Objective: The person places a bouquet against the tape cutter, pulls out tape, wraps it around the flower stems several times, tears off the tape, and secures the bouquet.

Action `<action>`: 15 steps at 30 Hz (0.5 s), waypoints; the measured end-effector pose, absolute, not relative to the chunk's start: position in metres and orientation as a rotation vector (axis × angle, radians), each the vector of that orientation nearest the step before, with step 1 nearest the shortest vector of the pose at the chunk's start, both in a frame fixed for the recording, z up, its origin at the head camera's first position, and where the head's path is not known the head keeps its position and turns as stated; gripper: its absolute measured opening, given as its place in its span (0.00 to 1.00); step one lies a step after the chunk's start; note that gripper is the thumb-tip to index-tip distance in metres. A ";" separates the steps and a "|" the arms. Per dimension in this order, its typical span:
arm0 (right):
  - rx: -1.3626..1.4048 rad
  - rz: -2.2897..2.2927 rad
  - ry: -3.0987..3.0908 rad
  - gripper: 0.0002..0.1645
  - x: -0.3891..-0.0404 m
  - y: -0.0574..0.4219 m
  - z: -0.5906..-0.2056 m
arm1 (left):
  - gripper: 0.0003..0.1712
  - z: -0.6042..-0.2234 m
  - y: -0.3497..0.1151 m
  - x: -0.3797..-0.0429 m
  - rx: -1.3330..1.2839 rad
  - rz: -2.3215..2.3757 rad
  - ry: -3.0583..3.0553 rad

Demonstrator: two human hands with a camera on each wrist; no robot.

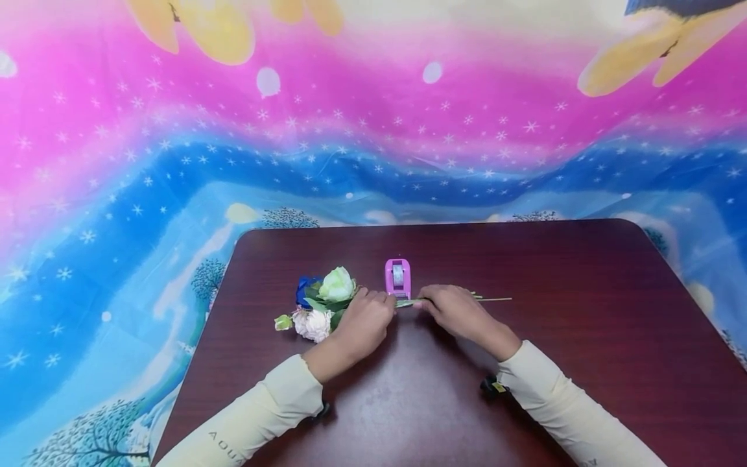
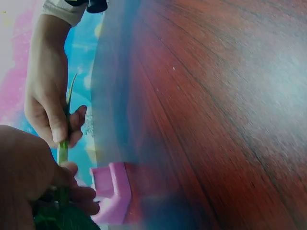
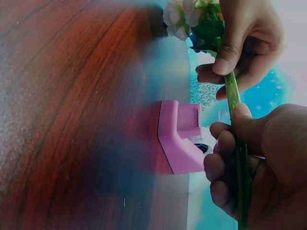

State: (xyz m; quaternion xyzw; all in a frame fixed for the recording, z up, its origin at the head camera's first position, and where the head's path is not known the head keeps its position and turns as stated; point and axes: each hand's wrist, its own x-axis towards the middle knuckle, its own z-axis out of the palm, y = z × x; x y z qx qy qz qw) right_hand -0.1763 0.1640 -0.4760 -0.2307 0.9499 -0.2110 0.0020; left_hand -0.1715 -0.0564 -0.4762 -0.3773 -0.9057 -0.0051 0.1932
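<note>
Both hands hold a bunch of artificial flowers lying sideways, blooms to the left. The left hand (image 1: 364,318) grips the stems (image 1: 405,303) just below the blooms. Further along, the right hand (image 1: 458,311) pinches them between thumb and curled fingers. The blooms include a pale green-white flower (image 1: 337,284), a pinkish-white flower (image 1: 312,324), a blue flower (image 1: 303,290) and a small green bud (image 1: 283,322). Between the hands the stems (image 3: 232,91) look glossy; whether tape covers them I cannot tell. Just beyond them stands a pink tape dispenser (image 3: 175,143) with a toothed cutting edge.
A dark reddish-brown table (image 1: 560,259) with rounded far corners lies under the hands. Behind it hangs a colourful backdrop cloth (image 1: 362,143) with snowflakes and trees. Thin stem ends (image 1: 496,299) stick out past the right hand. Dark wrist cameras (image 1: 495,387) sit under the sleeves.
</note>
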 end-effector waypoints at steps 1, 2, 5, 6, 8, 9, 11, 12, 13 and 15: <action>-0.721 -0.663 2.988 0.10 -0.177 0.164 -0.476 | 0.05 -0.475 -0.056 -0.171 -1.065 -0.006 -2.540; -0.717 -0.664 2.997 0.09 -0.177 0.164 -0.476 | 0.06 -0.474 -0.055 -0.171 -1.068 0.003 -2.535; -0.714 -0.682 3.044 0.07 -0.177 0.163 -0.475 | 0.08 -0.472 -0.053 -0.172 -1.056 0.008 -2.516; -0.716 -0.692 3.065 0.07 -0.176 0.163 -0.475 | 0.07 -0.471 -0.053 -0.172 -1.046 0.002 -2.512; -0.737 -0.708 3.109 0.05 -0.176 0.162 -0.476 | 0.07 -0.469 -0.052 -0.173 -1.034 -0.018 -2.514; -0.752 -0.715 3.129 0.04 -0.176 0.162 -0.477 | 0.06 -0.468 -0.052 -0.174 -1.030 -0.031 -2.521; -0.793 -0.725 3.166 0.04 -0.176 0.162 -0.479 | 0.05 -0.465 -0.051 -0.175 -1.033 -0.062 -2.563; -0.819 -0.726 3.182 0.03 -0.176 0.162 -0.480 | 0.06 -0.464 -0.050 -0.176 -1.037 -0.089 -2.598; -0.848 -0.728 3.198 0.03 -0.176 0.162 -0.482 | 0.07 -0.462 -0.050 -0.177 -1.041 -0.119 -2.643; -0.904 -0.729 3.237 0.04 -0.176 0.163 -0.485 | 0.09 -0.459 -0.048 -0.179 -1.035 -0.195 -2.748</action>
